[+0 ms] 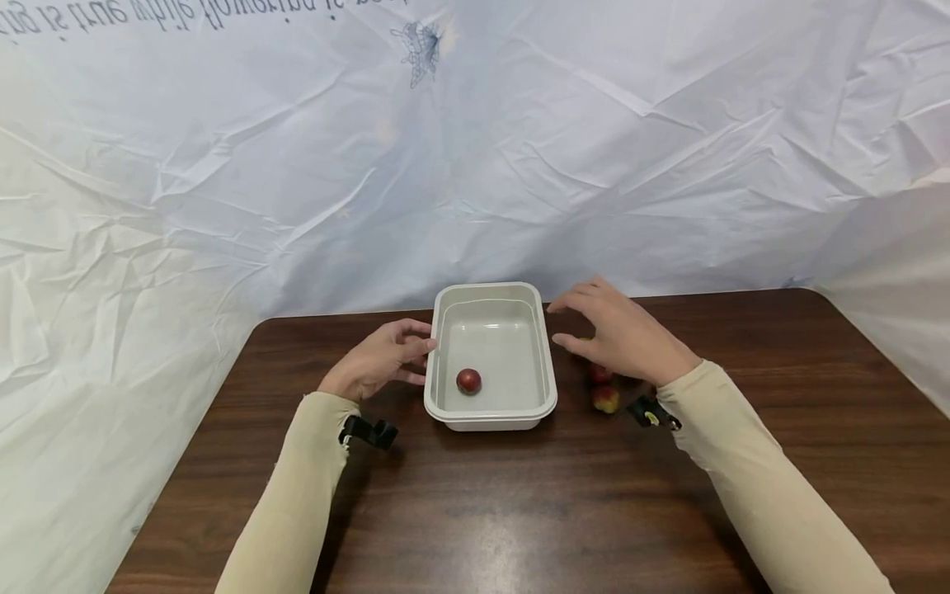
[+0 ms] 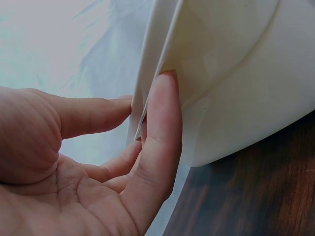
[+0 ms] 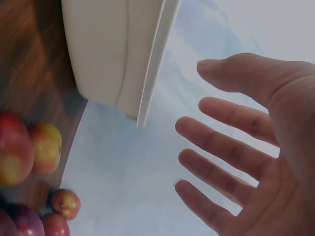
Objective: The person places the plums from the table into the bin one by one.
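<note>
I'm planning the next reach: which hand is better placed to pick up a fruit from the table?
Probably the right hand: empty and near the fruits on the table, while the left hand holds the tray.

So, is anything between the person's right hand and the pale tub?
No, the right wrist view shows an open gap between the right hand and the tub, with just the pale sheet behind.
</note>
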The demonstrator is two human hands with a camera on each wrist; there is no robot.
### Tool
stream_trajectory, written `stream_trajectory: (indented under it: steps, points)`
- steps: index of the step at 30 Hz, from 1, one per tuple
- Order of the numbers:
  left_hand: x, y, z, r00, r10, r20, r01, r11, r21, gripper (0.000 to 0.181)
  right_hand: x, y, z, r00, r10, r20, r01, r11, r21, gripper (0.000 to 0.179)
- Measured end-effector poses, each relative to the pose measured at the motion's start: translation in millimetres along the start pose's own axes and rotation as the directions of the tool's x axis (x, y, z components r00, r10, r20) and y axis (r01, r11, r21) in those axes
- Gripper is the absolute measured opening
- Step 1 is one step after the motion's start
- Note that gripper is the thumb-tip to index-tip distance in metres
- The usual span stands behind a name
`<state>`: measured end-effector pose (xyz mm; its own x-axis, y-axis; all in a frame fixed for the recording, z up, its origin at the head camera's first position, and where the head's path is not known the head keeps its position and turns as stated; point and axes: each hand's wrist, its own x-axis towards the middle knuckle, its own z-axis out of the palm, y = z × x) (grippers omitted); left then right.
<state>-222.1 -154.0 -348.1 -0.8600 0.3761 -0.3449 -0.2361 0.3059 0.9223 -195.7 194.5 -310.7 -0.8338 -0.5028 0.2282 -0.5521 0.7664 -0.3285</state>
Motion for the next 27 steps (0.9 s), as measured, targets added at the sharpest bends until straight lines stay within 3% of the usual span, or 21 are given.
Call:
stream_trajectory:
  steps: [11,27]
  points:
    - [-0.4,0.0,0.0,1.0,0.005,-0.001,-0.005,1.0,0.002,0.047,-1.7,21.9,-1.3,0.999,0.029,-0.013,-0.029,0.999,-0.032,0.036]
    - [-0.6,-0.1,-0.2,1.0,0.0,-0.001,0.0,1.0,0.009,0.047,1.4,38.1,14.8,0.986,0.134,0.098,-0.127,0.989,-0.073,0.042]
